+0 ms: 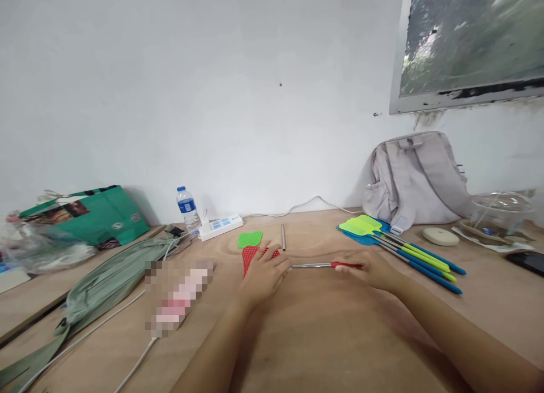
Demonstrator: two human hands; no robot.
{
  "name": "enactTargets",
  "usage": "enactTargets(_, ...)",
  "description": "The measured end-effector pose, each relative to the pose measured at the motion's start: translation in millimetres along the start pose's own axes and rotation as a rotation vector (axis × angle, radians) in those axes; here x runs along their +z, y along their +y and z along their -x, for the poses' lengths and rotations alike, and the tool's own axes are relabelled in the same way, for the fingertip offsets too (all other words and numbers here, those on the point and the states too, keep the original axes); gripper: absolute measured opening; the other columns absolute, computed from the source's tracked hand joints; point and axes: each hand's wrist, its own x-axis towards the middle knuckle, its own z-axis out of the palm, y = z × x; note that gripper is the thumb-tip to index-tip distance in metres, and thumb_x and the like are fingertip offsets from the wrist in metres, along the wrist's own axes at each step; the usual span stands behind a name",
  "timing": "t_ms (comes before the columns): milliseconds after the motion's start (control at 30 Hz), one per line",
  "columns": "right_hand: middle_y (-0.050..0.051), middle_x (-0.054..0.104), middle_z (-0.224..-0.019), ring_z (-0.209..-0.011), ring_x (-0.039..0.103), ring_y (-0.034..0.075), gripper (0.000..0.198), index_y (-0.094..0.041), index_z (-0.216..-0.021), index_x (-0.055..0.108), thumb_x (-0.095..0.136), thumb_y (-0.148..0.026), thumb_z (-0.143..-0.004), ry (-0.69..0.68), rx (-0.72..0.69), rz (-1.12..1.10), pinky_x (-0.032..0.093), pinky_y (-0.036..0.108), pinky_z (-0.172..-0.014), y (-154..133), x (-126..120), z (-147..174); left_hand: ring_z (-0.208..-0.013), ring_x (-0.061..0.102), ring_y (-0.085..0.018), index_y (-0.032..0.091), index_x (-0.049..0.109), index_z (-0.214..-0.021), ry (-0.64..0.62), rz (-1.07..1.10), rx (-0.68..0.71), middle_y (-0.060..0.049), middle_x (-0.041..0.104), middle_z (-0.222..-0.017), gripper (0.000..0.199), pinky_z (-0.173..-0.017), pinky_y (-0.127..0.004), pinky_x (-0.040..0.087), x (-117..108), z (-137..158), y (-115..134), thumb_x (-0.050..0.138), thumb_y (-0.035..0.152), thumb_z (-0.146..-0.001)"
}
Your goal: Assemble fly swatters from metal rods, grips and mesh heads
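Head view: red fly swatter spanning crosswise at table. Right hand gripping its red handle, fingers curling closely round it. Left hand covering its mesh head, fingers partly bent, slightly apart; cannot tell whether gripping. Green mesh swatter head and loose metal rod lying just beyond left hand. Blue and yellow-green fly swatters lying stacked near right hand.

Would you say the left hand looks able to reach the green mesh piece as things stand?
Probably yes: the green mesh piece lies close beyond the left hand, with nothing tall between them. That hand is on the red mesh, though, so it may need to leave that first.
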Motion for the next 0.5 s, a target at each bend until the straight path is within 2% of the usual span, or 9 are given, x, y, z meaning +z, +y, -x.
enactTargets(133,-0.001,0.064,-0.066,-0.060,0.058,0.011,0.028,-0.023,-0.076,0.066,0.043,-0.038,-0.083,0.002,0.044,0.012,0.042,0.020,-0.053,13,-10,5,-0.111,0.042,-0.024,0.025,0.061,-0.091,-0.027,-0.111,-0.007,-0.003,0.064,-0.090,0.025,-0.103,-0.046,0.013,-5,7,-16,0.036,0.023,-0.085)
enactTargets(333,-0.002,0.063,-0.060,-0.055,0.056,0.013,0.033,-0.023,-0.074,0.068,0.045,-0.045,-0.080,-0.059,0.148,-0.024,0.042,0.022,-0.048,46,-26,19,-0.111,0.042,-0.023,0.027,0.060,-0.093,-0.038,-0.119,-0.053,-0.002,0.064,-0.094,0.024,-0.103,-0.046,0.014,-13,22,-44,0.038,0.023,-0.084)
enactTargets(500,-0.001,0.060,-0.054,-0.049,0.052,0.012,0.030,-0.023,-0.069,0.069,0.051,-0.047,-0.075,-0.045,0.193,-0.019,0.039,0.023,-0.044,62,-43,30,-0.114,0.040,-0.024,0.027,0.060,-0.095,-0.050,-0.159,-0.076,-0.002,0.064,-0.098,0.025,-0.103,-0.046,0.014,-17,26,-54,0.037,0.024,-0.084)
